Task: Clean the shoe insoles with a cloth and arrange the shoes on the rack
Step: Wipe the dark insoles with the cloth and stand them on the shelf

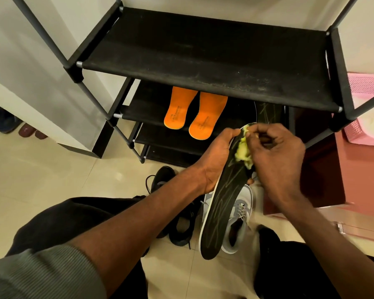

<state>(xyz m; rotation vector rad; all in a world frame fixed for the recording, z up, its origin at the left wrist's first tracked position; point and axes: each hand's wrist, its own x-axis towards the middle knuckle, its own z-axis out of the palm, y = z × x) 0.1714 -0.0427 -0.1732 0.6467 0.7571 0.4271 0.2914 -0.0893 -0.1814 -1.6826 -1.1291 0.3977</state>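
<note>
— Insole (222, 212) direction?
— Black, long axis running near to far, far end tilted up before the rack (203, 61). My left hand (216, 160) grips its left edge; my right hand (276, 156) pinches a yellow cloth (244, 152) on it.

Yellow cloth (244, 151), black streaked insole (222, 203)

Cream tiled floor (41, 180), white wall (20, 50), pink basket (367, 108)

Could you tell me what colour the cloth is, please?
The cloth is yellow-green, seen in the head view.
</note>
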